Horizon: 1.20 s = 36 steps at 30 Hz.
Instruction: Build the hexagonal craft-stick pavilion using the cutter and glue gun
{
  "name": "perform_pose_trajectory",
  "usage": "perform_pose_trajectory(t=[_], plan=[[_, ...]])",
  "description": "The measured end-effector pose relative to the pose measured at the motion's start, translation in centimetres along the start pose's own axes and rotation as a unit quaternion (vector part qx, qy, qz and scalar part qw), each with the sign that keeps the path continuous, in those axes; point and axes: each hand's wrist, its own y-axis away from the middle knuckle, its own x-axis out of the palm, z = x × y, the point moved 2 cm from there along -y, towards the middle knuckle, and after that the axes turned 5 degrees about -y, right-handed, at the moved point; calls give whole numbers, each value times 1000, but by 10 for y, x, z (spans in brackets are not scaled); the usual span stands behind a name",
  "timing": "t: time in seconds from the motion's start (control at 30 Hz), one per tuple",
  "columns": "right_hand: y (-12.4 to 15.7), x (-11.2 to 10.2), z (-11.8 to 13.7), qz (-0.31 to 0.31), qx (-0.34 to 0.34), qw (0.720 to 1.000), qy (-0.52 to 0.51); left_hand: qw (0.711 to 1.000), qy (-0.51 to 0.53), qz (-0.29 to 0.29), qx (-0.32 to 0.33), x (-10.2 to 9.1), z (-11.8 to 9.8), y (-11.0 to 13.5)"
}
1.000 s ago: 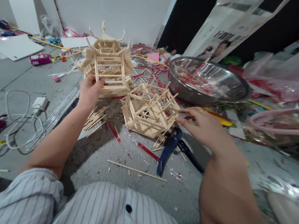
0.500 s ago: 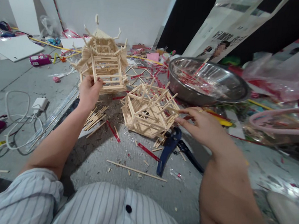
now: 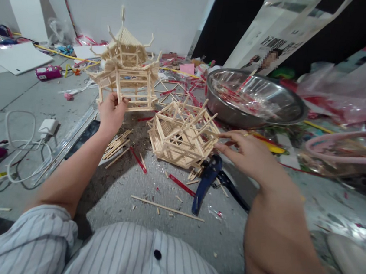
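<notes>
My left hand is closed on the lower front edge of a wooden stick pavilion model, which has a pointed roof and a finial on top. The model stands nearly upright behind a small pile of sticks. Thumb and fingers of my right hand grip the right side of a second piece, an open-topped stick frame with several sticks jutting up. That frame rests on the table beside a dark blue hand cutter. The undersides of both pieces are hidden.
Behind the frame sits a metal basin with red and clear wrappers. A single long stick and red strips lie in front. At left are a white charger with cable and a dark phone-like slab; a pink basket stands right.
The pavilion model has tipped back toward upright, its roof tip rising and its roof now seen more from the side. My left hand shifted slightly with it; my right hand and the frame stayed put.
</notes>
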Motion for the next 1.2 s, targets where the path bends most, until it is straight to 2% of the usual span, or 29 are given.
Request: perform_pose_trajectory(t=[0.1,0.3,0.5,0.8,1.03,1.2], plan=[[1,0,1,7,-6,1000,-7,999,-44,-17,27,1,-4,4],[2,-1,5,9,-3,1000,4,993,-112,-29,36,-3,-16,9],[3,-1,5,19,8,1000,13,971,-232,-40,46,-10,-27,12],[2,0,2,11,-7,1000,19,970,-236,-44,33,-12,-23,4],[3,-2,5,23,6,1000,13,965,-260,-11,34,-9,-31,10],[3,0,2,10,-15,1000,14,967,-251,-23,47,-8,-24,8]])
